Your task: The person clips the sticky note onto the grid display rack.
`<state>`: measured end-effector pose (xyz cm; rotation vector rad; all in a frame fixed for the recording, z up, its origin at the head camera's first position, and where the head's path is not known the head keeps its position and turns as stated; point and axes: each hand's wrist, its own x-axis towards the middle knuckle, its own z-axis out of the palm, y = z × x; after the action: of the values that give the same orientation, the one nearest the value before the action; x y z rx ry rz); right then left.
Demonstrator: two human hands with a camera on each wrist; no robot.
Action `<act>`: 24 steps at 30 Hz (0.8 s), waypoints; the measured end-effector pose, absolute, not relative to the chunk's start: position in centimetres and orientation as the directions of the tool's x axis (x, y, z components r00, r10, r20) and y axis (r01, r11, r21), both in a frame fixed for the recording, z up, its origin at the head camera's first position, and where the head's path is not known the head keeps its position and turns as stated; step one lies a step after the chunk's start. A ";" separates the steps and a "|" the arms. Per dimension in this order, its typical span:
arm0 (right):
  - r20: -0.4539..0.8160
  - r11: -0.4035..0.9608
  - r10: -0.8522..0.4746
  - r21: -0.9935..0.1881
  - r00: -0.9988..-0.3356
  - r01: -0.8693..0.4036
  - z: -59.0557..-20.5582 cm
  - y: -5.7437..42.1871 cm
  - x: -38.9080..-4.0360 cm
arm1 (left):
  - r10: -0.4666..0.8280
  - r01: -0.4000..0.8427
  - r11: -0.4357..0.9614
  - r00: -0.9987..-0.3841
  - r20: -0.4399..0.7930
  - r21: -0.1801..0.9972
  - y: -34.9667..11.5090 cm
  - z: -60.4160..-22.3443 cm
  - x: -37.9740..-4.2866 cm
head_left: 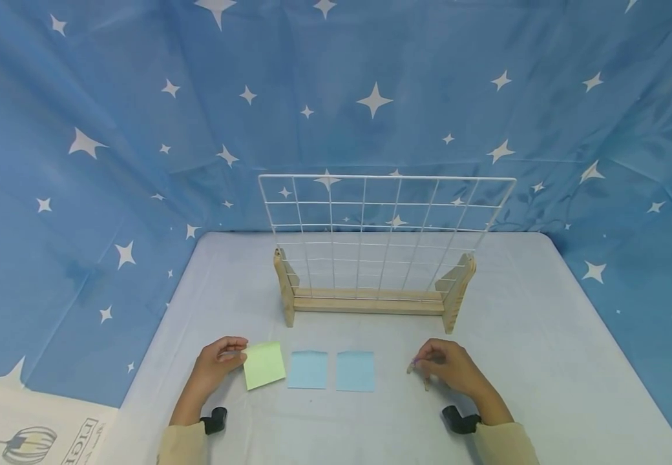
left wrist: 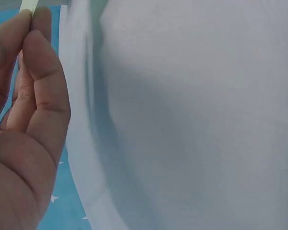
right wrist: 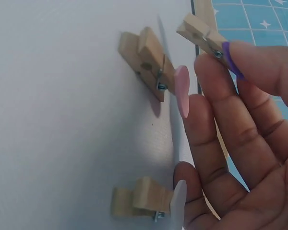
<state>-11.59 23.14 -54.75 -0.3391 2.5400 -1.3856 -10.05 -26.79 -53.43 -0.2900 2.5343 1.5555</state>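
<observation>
At left, left hand (head_left: 214,367), fingers pinching green note (head_left: 264,366) by edge: likely light, limp, creasable. Right hand (head_left: 449,367), fingers clamped on peg (right wrist: 199,34): probably stiff-sprung; best squeezed by handles.

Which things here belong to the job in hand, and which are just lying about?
Probably the job: green note, in the left hand; purple-tipped clothespin, in the right hand; pink-tipped clothespin; pale-tipped clothespin; two blue notes; wood-and-wire rack.

Apparently just background: printed sheet, lower left; starry blue cloth.

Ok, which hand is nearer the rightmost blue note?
Right: the right hand is right of that blue note; the left hand is farther off to its left.
</observation>
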 end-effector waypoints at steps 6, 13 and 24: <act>-0.079 0.497 -0.237 -0.866 -0.968 -0.051 -54.8 23.1 -11.5 | -0.117 -0.264 0.419 -0.964 -0.237 0.868 -27.2 -53.3 -9.6; -0.068 0.498 -0.204 -0.866 -0.977 -0.044 -54.7 23.1 -11.4 | -0.149 -0.275 0.397 -0.961 -0.234 0.876 -27.3 -53.2 -9.4; 0.014 0.424 -0.112 -0.903 -0.994 -0.061 -54.5 23.0 -11.6 | -0.127 -0.256 0.292 -0.965 -0.228 0.921 -26.6 -51.9 -9.5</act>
<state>-11.56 23.04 -54.51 -0.1589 2.6103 -1.6523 -9.48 -26.62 -51.91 -0.3633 2.4340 1.7692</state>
